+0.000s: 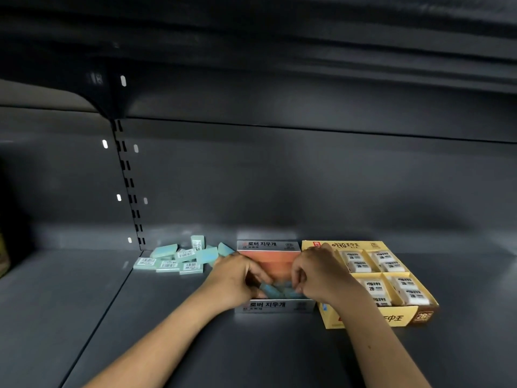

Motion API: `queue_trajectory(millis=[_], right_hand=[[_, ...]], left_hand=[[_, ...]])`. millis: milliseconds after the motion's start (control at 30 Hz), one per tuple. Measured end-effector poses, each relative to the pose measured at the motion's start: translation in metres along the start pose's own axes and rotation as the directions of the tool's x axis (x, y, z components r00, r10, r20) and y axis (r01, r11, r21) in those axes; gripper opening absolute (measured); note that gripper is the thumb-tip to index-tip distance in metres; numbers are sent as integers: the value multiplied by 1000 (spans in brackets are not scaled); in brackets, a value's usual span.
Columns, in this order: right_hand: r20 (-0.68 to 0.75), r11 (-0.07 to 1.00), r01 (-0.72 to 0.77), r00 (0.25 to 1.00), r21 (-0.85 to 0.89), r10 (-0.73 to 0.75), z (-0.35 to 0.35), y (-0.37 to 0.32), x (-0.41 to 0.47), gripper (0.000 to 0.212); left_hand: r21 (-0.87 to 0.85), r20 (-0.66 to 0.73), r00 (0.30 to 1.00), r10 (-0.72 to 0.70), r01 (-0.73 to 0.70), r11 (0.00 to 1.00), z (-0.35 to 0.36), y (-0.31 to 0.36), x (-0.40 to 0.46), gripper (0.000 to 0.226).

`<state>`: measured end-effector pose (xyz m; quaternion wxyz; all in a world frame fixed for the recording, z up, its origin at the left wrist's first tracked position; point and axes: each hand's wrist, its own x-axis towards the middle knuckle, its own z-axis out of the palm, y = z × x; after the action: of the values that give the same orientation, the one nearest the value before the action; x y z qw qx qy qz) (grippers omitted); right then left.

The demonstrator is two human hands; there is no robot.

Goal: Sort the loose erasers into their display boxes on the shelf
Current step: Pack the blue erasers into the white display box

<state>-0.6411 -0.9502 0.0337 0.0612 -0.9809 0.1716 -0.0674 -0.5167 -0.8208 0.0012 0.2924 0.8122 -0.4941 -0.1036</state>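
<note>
Hands both curled in the grey display box (275, 306): our left hand (237, 277) and right hand (316, 271) pinch teal erasers (272, 289) there. More loose erasers (179, 259) lie piled left on the shelf (167, 331). Light, grippy blocks, we judge; pinch by long edges.

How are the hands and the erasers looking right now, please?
Both hands, left and right, in grey box, on blue erasers. Loose pile waits left. Nothing blocking.

You can read "로버 지우개" on the grey box (275, 305), front and back; "2B" marks the yellow box (419, 317) and its erasers (373, 288).
</note>
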Motion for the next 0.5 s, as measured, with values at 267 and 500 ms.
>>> queue_trajectory(millis=[267,500], right_hand=[[29,1000,-4,1000,20,3,-1,-1,-2,11],[29,997,-2,1000,72,0,-1,0,-1,15]], left_hand=[[43,4,1000,12,-12,999,-1,0,0,24],[81,-36,996,84,-81,993,1,-3,0,22]])
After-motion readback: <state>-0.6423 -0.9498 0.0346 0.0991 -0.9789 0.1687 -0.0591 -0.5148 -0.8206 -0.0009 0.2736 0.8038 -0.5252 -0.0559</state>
